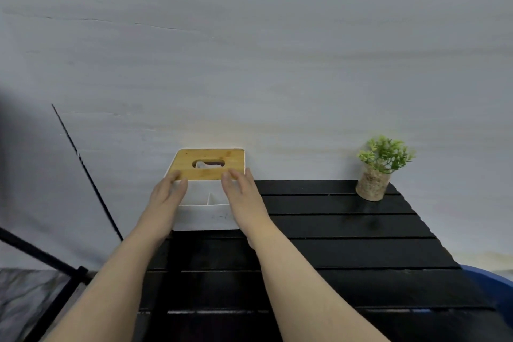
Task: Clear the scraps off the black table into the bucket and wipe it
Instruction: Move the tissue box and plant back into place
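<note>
Black slatted table (347,253) bare across its dark boards, no scraps to be made out on it. Blue bucket (497,294) just past the table's near right edge, only a curved part of its rim in view.

At the table's far left corner, a white tissue box (204,216) with a bamboo lid (211,162), tissue showing through the oval slot; open compartments in the box's near half, split by a thin divider. Left hand (166,197) on the box's left side, grip spread flat, fingers together, fingertips (176,175) touching the lid's near left edge. Right hand (244,197) on the box's right side, grip likewise spread and flat, fingertips (229,175) on the lid's near edge right of the slot. Nothing pinched in either hand; both forearms stretched across the table's left part.

Faint dark marks on the box's front wall, too blurred to read.

Small green plant (384,166) in a bark-wrapped pot at the table's far right corner, well apart from the box. Black metal frame (41,254) left of the table, pale grey wall (249,64) behind.
</note>
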`<state>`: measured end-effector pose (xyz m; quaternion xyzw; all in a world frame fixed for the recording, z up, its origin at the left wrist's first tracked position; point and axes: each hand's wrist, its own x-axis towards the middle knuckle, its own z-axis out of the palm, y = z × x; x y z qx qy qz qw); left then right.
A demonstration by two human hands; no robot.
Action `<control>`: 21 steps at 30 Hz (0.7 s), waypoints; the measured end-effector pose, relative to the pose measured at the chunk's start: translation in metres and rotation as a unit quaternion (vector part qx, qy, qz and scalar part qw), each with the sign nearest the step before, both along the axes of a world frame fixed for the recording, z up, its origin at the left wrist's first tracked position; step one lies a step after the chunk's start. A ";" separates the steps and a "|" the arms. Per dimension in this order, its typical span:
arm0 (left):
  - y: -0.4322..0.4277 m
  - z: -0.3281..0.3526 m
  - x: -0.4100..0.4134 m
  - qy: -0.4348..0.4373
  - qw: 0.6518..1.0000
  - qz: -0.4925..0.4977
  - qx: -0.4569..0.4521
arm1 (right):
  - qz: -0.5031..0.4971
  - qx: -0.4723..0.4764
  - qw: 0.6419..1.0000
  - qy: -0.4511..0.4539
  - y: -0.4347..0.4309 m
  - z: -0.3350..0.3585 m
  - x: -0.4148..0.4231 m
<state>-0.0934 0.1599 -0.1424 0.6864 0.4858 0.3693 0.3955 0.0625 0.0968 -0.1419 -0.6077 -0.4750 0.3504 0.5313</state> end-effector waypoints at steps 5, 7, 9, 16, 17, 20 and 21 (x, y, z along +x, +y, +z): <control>-0.039 0.008 0.066 -0.042 0.997 -0.068 0.005 | -0.046 0.021 0.999 -0.016 -0.044 0.006 0.070; -0.053 0.010 0.102 -0.047 0.994 -0.094 -0.006 | -0.071 0.026 0.997 -0.003 -0.064 0.011 0.103; -0.065 0.012 0.137 -0.053 0.992 -0.112 -0.016 | -0.090 0.026 0.995 0.018 -0.080 0.015 0.133; -0.087 -0.001 0.194 -0.034 0.991 -0.123 -0.043 | -0.110 -0.011 0.994 0.023 -0.101 0.001 0.188; -0.088 -0.004 0.195 -0.028 0.991 -0.126 -0.043 | -0.101 -0.014 0.994 0.023 -0.103 0.000 0.191; -0.091 -0.003 0.194 -0.018 0.990 -0.134 -0.046 | -0.076 -0.040 0.996 0.036 -0.110 0.003 0.194; -0.091 -0.002 0.192 -0.024 0.990 -0.134 -0.046 | -0.075 -0.050 0.995 0.043 -0.114 0.007 0.194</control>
